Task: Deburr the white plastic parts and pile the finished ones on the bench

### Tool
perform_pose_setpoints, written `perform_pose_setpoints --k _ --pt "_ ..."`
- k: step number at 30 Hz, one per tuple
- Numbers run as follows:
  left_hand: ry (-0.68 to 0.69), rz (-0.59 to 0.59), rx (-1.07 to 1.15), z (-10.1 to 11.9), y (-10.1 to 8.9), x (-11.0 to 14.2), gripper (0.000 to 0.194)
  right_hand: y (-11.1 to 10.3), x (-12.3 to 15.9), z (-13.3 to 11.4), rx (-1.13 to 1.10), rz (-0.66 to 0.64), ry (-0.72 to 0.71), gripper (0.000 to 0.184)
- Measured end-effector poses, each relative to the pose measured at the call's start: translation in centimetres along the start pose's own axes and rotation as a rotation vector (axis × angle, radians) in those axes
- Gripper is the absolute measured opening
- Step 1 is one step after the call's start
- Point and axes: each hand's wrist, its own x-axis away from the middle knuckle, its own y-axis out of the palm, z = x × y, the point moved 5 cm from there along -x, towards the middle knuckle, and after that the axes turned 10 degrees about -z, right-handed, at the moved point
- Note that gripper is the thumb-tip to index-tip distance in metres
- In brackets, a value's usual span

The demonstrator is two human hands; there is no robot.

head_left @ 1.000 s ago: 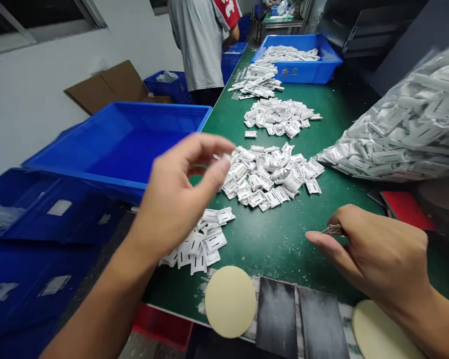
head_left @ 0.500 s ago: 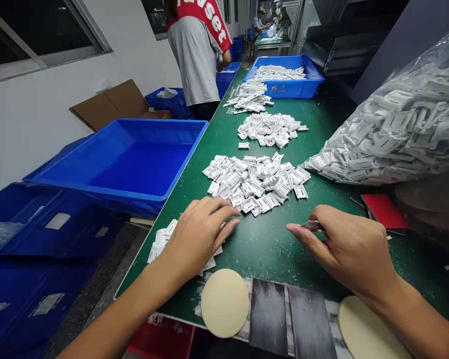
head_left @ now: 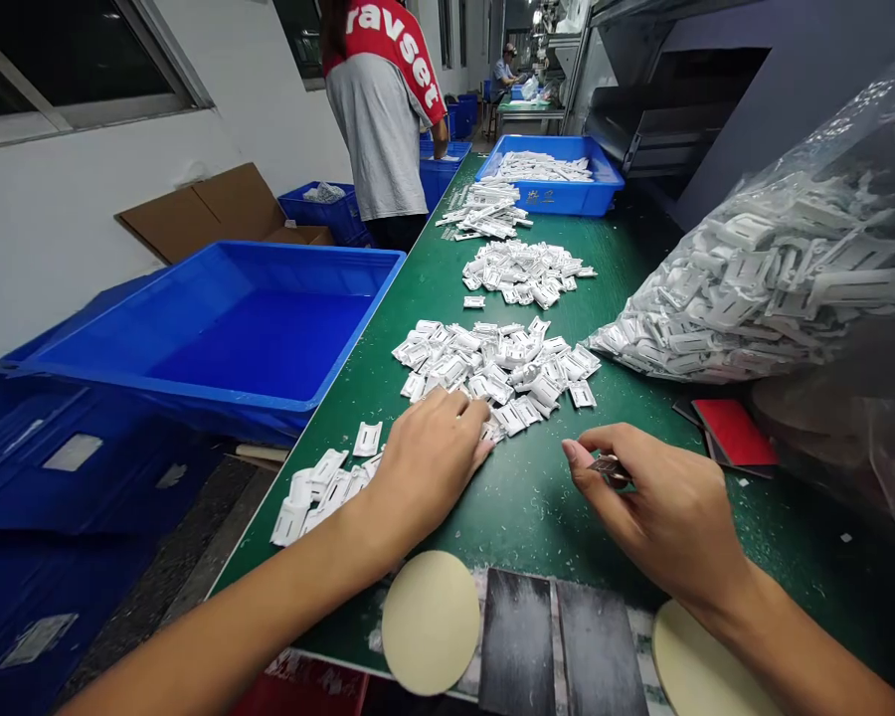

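A green-topped workbench (head_left: 537,517) is running down the room, carrying a heap of white slotted plastic pieces (head_left: 492,363). The left hand (head_left: 429,467) is lying palm-down at the heap's near edge, its fingers (head_left: 471,438) loosely spread on the pieces — gripping nothing visible. The right hand (head_left: 663,507) is hovering just beside it, wrist turned inward, its fingertips (head_left: 589,435) narrowly pinching a small grey strip (head_left: 608,467) — a bulging clear bag (head_left: 761,288) is sitting beyond.

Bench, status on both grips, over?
Left hand spread flat on the white pieces, near edge of pile. Right hand pinching a small grey piece. Bulging clear plastic bag of pieces beyond right hand.
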Motion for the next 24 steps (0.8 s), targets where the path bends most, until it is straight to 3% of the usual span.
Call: perform_pose_setpoints --k 5,9,14,16,18,21,24 --pt "0.005 0.036 0.103 -0.3 0.6 -0.1 0.015 0.3 0.1 -0.2 -0.023 -0.013 -0.013 0.014" --pt "0.037 0.138 0.157 0.2 -0.4 0.7 0.018 0.3 0.0 -0.6 -0.074 -0.015 -0.027 0.012" --pt "0.406 0.424 0.310 3.5 -3.1 3.6 0.021 0.2 -0.2 -1.4 -0.410 -0.146 -0.029 0.021" --pt "0.459 0.493 0.370 4.3 -3.6 4.6 0.027 0.0 -0.2 -2.1 -0.542 -0.215 -0.045 0.014" --pt "0.371 0.498 0.545 4.0 -3.6 5.1 0.033 -0.4 -0.2 -2.5 -0.602 -0.221 -0.045 0.014" --pt "0.150 0.379 0.835 3.1 -2.6 5.6 0.022 -0.9 -0.2 -3.0 -0.601 -0.171 -0.054 0.014" --pt "0.093 0.355 0.843 2.7 -2.0 7.0 0.016 -0.9 0.0 -3.9 -0.569 -0.144 -0.162 0.014"
